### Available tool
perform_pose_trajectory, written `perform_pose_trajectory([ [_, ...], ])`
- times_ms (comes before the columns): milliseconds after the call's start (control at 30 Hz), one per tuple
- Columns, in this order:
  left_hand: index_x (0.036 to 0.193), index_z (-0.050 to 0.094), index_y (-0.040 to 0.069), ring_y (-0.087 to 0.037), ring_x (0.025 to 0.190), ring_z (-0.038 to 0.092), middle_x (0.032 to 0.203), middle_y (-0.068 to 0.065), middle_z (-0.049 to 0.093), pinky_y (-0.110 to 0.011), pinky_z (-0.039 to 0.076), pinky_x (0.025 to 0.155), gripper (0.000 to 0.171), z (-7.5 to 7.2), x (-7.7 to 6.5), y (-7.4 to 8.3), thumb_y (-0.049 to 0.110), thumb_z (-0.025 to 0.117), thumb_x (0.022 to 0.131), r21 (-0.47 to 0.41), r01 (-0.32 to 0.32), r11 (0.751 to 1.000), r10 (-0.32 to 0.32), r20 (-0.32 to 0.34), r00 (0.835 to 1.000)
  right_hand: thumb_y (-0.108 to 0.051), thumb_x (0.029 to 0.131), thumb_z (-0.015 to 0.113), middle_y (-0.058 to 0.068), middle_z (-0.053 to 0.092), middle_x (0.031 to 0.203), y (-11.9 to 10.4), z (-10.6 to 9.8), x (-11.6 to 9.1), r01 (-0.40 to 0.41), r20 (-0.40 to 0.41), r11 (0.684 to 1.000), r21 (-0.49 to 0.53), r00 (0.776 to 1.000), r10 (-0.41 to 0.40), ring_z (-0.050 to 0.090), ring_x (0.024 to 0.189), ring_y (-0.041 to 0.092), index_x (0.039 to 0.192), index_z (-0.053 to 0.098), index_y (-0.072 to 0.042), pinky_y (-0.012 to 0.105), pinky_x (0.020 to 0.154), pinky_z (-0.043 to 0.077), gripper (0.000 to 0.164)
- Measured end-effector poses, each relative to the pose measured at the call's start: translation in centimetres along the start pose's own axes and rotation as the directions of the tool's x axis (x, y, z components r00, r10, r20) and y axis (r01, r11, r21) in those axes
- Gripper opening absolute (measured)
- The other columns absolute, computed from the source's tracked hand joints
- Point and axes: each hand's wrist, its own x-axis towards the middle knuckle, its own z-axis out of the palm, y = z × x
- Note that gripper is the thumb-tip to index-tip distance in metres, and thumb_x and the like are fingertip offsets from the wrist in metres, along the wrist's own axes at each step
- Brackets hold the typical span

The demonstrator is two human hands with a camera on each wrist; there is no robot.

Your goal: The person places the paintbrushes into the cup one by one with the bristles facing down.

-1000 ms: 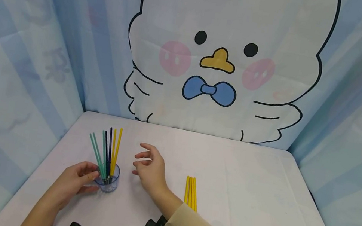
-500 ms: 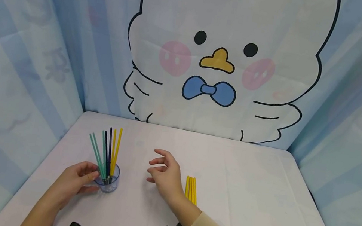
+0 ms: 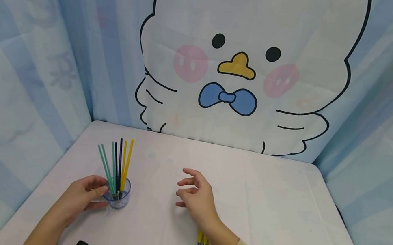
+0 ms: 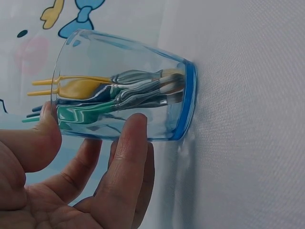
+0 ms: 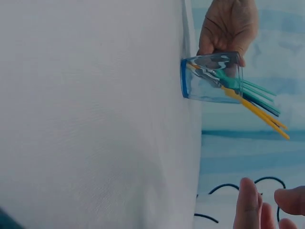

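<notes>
Seven paintbrushes (image 3: 117, 166) are already stood in the clear blue cup (image 3: 118, 198), which is gripped by the left hand (image 3: 78, 200). Three yellow brushes (image 3: 203, 244) are left lying on the table (image 3: 281, 214), under the right hand (image 3: 198, 200), whose relaxed fingers are spread and hold nothing.

A white table (image 3: 275, 197) stands in a corner hung with pale blue striped curtains (image 3: 24, 56). The back cloth shows a big white cartoon bird (image 3: 249, 22) with a blue bow tie (image 3: 228, 98).

cups (image 3: 118, 199): 1 | brushes in cup (image 3: 117, 166): 7 | yellow brushes on table (image 3: 204, 240): 3 | hands: 2
</notes>
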Motion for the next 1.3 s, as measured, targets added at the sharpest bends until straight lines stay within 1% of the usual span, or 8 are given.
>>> perform_pose_trajectory([
  [167, 0.139, 0.055, -0.009, -0.016, 0.101, 0.070, 0.123, -0.018, 0.066, -0.036, 0.071, 0.085, 0.036, -0.1, -0.1, -0.1, 0.011, 0.062, 0.110, -0.005, -0.008, 1.000, 0.008, 0.002, 1.000, 0.005, 0.094, 0.072, 0.024, 0.066, 0.125, 0.2, -1.7, -0.8, -0.022, -0.026, 0.999, -0.027, 0.999, 0.021, 0.075, 0.094, 0.034, 0.148, 0.060, -0.022, 0.042, 0.069, 0.072, 0.061],
  [433, 0.140, 0.055, -0.008, -0.015, 0.101, 0.069, 0.123, -0.017, 0.066, -0.036, 0.071, 0.086, 0.037, -0.1, 0.0, -0.1, 0.012, 0.062, 0.110, -0.012, -0.007, 1.000, 0.007, 0.011, 1.000, 0.005, 0.094, 0.072, 0.023, 0.067, 0.124, 0.4, -4.5, -1.7, -0.066, -0.114, 0.996, -0.063, 0.992, 0.058, 0.074, 0.089, 0.037, 0.148, 0.060, -0.023, 0.040, 0.065, 0.071, 0.062],
  [633, 0.140, 0.054, -0.009, -0.015, 0.101, 0.069, 0.122, -0.017, 0.065, -0.036, 0.071, 0.086, 0.037, -0.1, 0.0, -0.1, 0.012, 0.062, 0.110, -0.009, -0.009, 1.000, 0.009, 0.013, 1.000, 0.005, 0.092, 0.074, 0.018, 0.069, 0.119, 1.1, -6.1, -2.2, -0.101, -0.165, 0.985, -0.136, 0.983, 0.078, 0.073, 0.082, 0.029, 0.149, 0.059, -0.019, 0.039, 0.062, 0.070, 0.064],
  [767, 0.141, 0.054, -0.008, -0.015, 0.102, 0.069, 0.124, -0.018, 0.065, -0.036, 0.071, 0.086, 0.037, -0.1, -0.1, 0.0, 0.012, 0.061, 0.110, 0.001, -0.006, 1.000, 0.006, 0.007, 1.000, 0.003, 0.091, 0.074, 0.015, 0.069, 0.116, 1.6, -6.9, -2.5, -0.144, -0.198, 0.962, -0.233, 0.975, 0.098, 0.071, 0.071, 0.025, 0.151, 0.058, -0.017, 0.035, 0.060, 0.069, 0.065],
  [833, 0.141, 0.054, -0.008, -0.016, 0.102, 0.069, 0.125, -0.018, 0.065, -0.036, 0.071, 0.086, 0.038, 0.0, -0.1, 0.1, 0.012, 0.062, 0.110, 0.004, -0.004, 1.000, 0.004, 0.007, 1.000, 0.002, 0.090, 0.073, 0.013, 0.069, 0.114, 1.8, -7.2, -2.6, -0.172, -0.222, 0.941, -0.293, 0.969, 0.108, 0.068, 0.065, 0.023, 0.150, 0.058, -0.016, 0.033, 0.058, 0.068, 0.065],
  [967, 0.142, 0.053, -0.008, -0.016, 0.104, 0.069, 0.127, -0.020, 0.065, -0.036, 0.071, 0.086, 0.040, 0.0, -0.1, 0.2, 0.013, 0.062, 0.110, 0.005, 0.001, 1.000, -0.001, 0.005, 1.000, 0.001, 0.088, 0.073, 0.012, 0.069, 0.110, 2.1, -7.6, -2.8, -0.221, -0.258, 0.896, -0.384, 0.958, 0.126, 0.064, 0.058, 0.022, 0.150, 0.058, -0.015, 0.031, 0.055, 0.066, 0.065],
  [1133, 0.142, 0.054, -0.008, -0.015, 0.103, 0.070, 0.127, -0.019, 0.066, -0.036, 0.071, 0.086, 0.039, 0.0, -0.1, 0.2, 0.013, 0.062, 0.110, 0.002, 0.000, 1.000, 0.000, 0.004, 1.000, 0.003, 0.087, 0.077, 0.010, 0.069, 0.104, 2.4, -8.0, -3.1, -0.264, -0.255, 0.862, -0.431, 0.953, 0.165, 0.061, 0.056, 0.020, 0.148, 0.059, -0.013, 0.030, 0.053, 0.064, 0.066],
  [1300, 0.141, 0.054, -0.008, -0.015, 0.102, 0.070, 0.126, -0.019, 0.066, -0.036, 0.071, 0.085, 0.038, 0.0, -0.3, 0.2, 0.012, 0.062, 0.110, 0.005, -0.003, 1.000, 0.003, 0.002, 1.000, 0.005, 0.083, 0.079, 0.007, 0.068, 0.096, 2.9, -8.2, -2.9, -0.290, -0.229, 0.846, -0.447, 0.951, 0.205, 0.060, 0.055, 0.017, 0.145, 0.062, -0.011, 0.029, 0.051, 0.063, 0.067],
])
